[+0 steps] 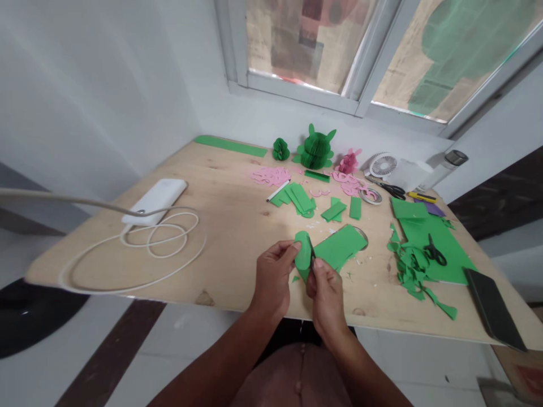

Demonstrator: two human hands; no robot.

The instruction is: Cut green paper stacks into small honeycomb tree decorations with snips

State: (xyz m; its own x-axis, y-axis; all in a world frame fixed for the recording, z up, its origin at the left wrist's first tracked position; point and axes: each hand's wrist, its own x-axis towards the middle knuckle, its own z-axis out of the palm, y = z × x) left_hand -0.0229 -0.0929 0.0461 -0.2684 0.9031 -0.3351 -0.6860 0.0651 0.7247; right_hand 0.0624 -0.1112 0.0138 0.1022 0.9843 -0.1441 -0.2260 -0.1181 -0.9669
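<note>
My left hand [274, 274] pinches a small piece of green paper [302, 252] with a rounded top end. My right hand [328, 291] is closed around scissors [313, 255], whose dark blades lie along the right side of that paper; the handles are mostly hidden by the fingers. Just beyond my right hand, larger green paper pieces [343, 244] lie on the wooden table [229, 237], partly over a round ring. A tiny green scrap [296, 278] rests between the hands.
Green strips [300, 198], pink cutouts [271, 176] and folded-paper figures [317, 150] stand or lie farther back. At right are green offcuts [411, 263], small black scissors [435, 251] and a dark phone-like slab [494, 305]. A white power bank [156, 200] with a looped cable sits left.
</note>
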